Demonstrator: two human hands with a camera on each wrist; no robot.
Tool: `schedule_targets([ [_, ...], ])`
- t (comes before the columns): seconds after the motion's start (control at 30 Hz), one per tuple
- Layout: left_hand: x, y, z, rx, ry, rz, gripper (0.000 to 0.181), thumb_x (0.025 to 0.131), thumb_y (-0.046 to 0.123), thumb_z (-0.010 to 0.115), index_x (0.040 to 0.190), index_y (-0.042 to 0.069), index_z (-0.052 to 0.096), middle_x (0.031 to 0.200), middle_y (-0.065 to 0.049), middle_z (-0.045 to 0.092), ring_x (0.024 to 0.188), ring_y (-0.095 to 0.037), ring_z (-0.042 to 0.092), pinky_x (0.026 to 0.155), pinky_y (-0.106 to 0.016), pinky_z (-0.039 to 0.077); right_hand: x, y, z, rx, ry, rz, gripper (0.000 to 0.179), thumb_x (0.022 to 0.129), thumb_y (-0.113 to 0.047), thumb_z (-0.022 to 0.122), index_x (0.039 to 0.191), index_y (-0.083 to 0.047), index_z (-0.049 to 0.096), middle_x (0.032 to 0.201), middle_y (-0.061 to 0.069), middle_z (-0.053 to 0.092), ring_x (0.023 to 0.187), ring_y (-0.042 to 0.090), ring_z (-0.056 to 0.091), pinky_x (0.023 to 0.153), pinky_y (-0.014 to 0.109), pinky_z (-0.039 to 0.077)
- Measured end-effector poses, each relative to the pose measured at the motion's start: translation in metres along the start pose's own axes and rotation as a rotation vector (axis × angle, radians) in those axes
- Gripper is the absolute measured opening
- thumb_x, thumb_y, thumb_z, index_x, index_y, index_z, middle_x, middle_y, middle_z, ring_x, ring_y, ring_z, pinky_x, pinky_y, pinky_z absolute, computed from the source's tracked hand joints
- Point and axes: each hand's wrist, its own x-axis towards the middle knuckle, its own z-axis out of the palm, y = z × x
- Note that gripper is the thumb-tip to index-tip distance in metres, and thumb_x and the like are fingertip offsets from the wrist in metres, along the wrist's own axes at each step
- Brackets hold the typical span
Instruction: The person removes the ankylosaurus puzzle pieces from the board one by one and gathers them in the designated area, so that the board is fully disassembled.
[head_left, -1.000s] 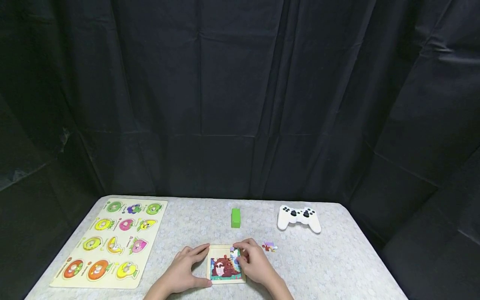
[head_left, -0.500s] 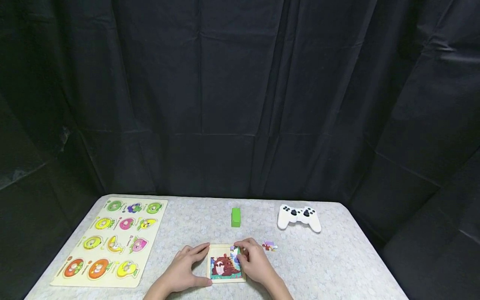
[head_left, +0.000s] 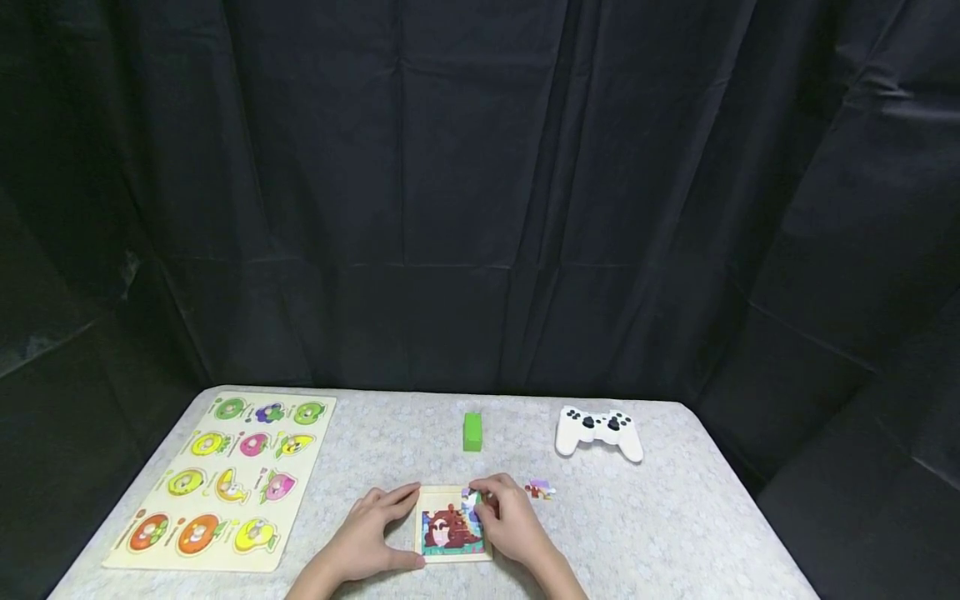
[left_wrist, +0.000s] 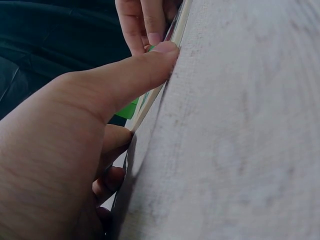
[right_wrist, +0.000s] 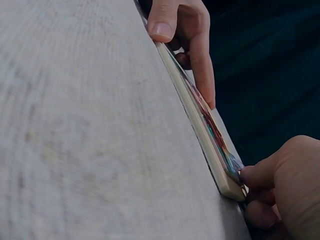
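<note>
A small square wooden jigsaw tray lies flat on the table, partly filled with a picture in dark red, teal and white. Across its left side spans my left hand, thumb at the near corner and index finger at the far corner, gripping the frame. At the upper right of the tray, my right hand pinches a purple and white jigsaw piece between thumb and fingers. The right wrist view shows that thumb low over the tray's edge. The right-hand fingers hide part of the tray's right side.
Loose jigsaw pieces lie right of the tray. A green block stands beyond it, and a white game controller sits at the back right. A fruit peg puzzle board covers the table's left side.
The piece under my right fingers has shifted slightly toward the tray's far right corner. My left hand keeps its place on the frame.
</note>
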Motion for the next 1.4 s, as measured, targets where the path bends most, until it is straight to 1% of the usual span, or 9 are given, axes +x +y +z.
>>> schedule_targets([
  [0.2,0.0008,-0.0005,0.0,0.003,0.011,0.008,0.099,0.071,0.056,0.093,0.152,0.01,0.06,0.162,0.004,0.052,0.103,-0.004,0.044,0.094,-0.037,0.042,0.0003,-0.0011,0.0026,-0.051,-0.006,0.016,0.027,0.096,0.003,0.068,0.122,-0.001,0.069,0.11,0.006,0.059,0.079,0.004,0.048,0.071,0.024,0.046],
  [0.33,0.0014,-0.0023,0.0005,0.0,0.007,0.002,0.099,0.071,0.058,0.092,0.152,0.01,0.059,0.162,0.004,0.052,0.102,-0.004,0.043,0.094,-0.037,0.042,-0.0003,-0.001,0.0034,-0.062,0.002,0.001,0.026,0.095,0.004,0.068,0.121,-0.001,0.067,0.108,0.005,0.058,0.081,0.005,0.047,0.072,0.026,0.046],
  [0.47,0.0008,-0.0024,0.0008,-0.001,0.005,0.005,0.099,0.071,0.057,0.092,0.152,0.01,0.059,0.162,0.003,0.052,0.101,-0.004,0.043,0.094,-0.037,0.042,-0.001,-0.0022,0.0017,-0.071,-0.021,-0.01,0.024,0.097,0.002,0.068,0.121,-0.001,0.067,0.108,0.005,0.058,0.084,0.007,0.048,0.075,0.027,0.046],
  [0.6,0.0004,-0.0022,0.0011,-0.003,0.008,0.012,0.099,0.071,0.057,0.092,0.152,0.009,0.059,0.162,0.003,0.052,0.101,-0.004,0.043,0.093,-0.036,0.042,-0.001,-0.0028,0.0,-0.076,-0.058,-0.01,0.024,0.099,0.001,0.066,0.123,0.0,0.066,0.11,0.006,0.058,0.085,0.007,0.048,0.076,0.028,0.046],
  [0.73,0.0002,-0.0027,0.0012,-0.007,0.012,0.011,0.099,0.071,0.058,0.092,0.151,0.01,0.06,0.161,0.003,0.053,0.101,-0.003,0.043,0.093,-0.036,0.042,-0.0007,-0.0023,-0.0016,-0.039,-0.098,0.03,0.03,0.098,-0.004,0.069,0.127,0.002,0.065,0.109,0.006,0.056,0.081,0.006,0.048,0.071,0.026,0.046],
  [0.87,0.0001,-0.0029,0.0011,0.001,0.02,0.023,0.099,0.072,0.058,0.092,0.151,0.009,0.06,0.161,0.003,0.053,0.102,-0.004,0.044,0.094,-0.037,0.042,-0.0001,-0.0017,-0.0028,0.012,-0.113,0.055,0.036,0.095,-0.007,0.074,0.129,0.002,0.063,0.102,0.003,0.052,0.076,0.005,0.047,0.068,0.024,0.044],
  [1.0,0.0007,-0.0031,0.0004,0.001,0.011,0.014,0.099,0.072,0.059,0.092,0.152,0.009,0.059,0.162,0.004,0.052,0.102,-0.003,0.043,0.094,-0.037,0.042,0.0,-0.001,-0.0025,0.016,-0.089,0.033,0.033,0.095,-0.005,0.076,0.125,-0.001,0.062,0.1,0.001,0.051,0.075,0.003,0.047,0.068,0.023,0.044],
  [1.2,0.001,-0.0026,0.0003,-0.008,0.007,0.009,0.1,0.072,0.059,0.092,0.152,0.009,0.059,0.162,0.003,0.052,0.102,-0.004,0.043,0.095,-0.037,0.042,0.0002,-0.0019,-0.0007,-0.047,-0.017,-0.01,0.023,0.095,0.002,0.071,0.116,-0.002,0.064,0.099,0.001,0.053,0.08,0.002,0.048,0.071,0.023,0.046],
  [1.4,0.0007,-0.0031,0.0013,-0.006,0.016,0.019,0.099,0.072,0.058,0.092,0.151,0.008,0.059,0.161,0.001,0.053,0.102,-0.004,0.044,0.094,-0.037,0.042,0.0001,-0.0038,-0.0024,-0.046,-0.051,0.019,0.029,0.091,0.004,0.07,0.12,0.0,0.066,0.1,0.002,0.053,0.077,0.004,0.046,0.069,0.023,0.044],
])
